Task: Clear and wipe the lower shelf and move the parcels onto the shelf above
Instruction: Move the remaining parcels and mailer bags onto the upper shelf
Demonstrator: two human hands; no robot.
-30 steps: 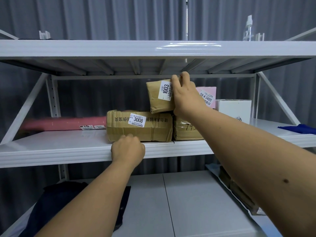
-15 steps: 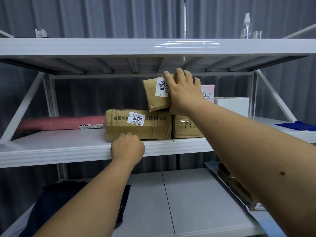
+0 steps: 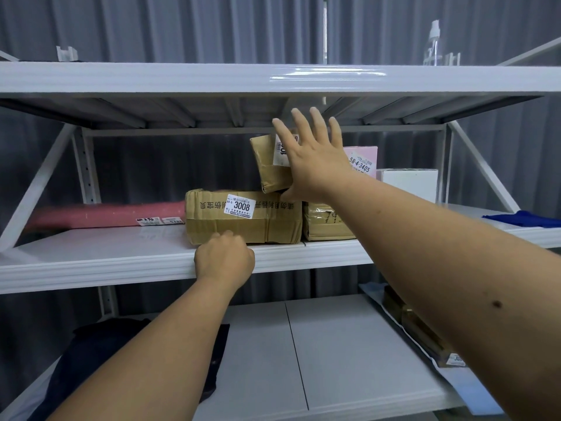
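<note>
since the earlier frames the right hand [image 3: 315,165] is seen lifted off the small brown parcel [image 3: 270,165], its fingers now spread wide and its grip released, with only the thumb near the parcel's lower corner. on the far left of the middle shelf [image 3: 91,253] a long pink parcel [image 3: 103,214] is laid along the back. beside it the wide brown parcel marked 3008 [image 3: 243,217] is set flat, and the left hand [image 3: 224,261] is closed in a loose fist over the shelf's front edge just below it, with nothing grasped but the edge. the small brown parcel is stacked tilted across the top of the 3008 parcel and another brown parcel [image 3: 324,223]. further right a pink box [image 3: 362,161], a white box [image 3: 409,183] and a blue cloth [image 3: 525,218] are seen on the same shelf. on the lower shelf [image 3: 334,344] a dark garment [image 3: 79,360] is left at the left side and flat packages [image 3: 422,332] at the right. a spray bottle [image 3: 432,44] is stood on the top shelf [image 3: 182,77].
</note>
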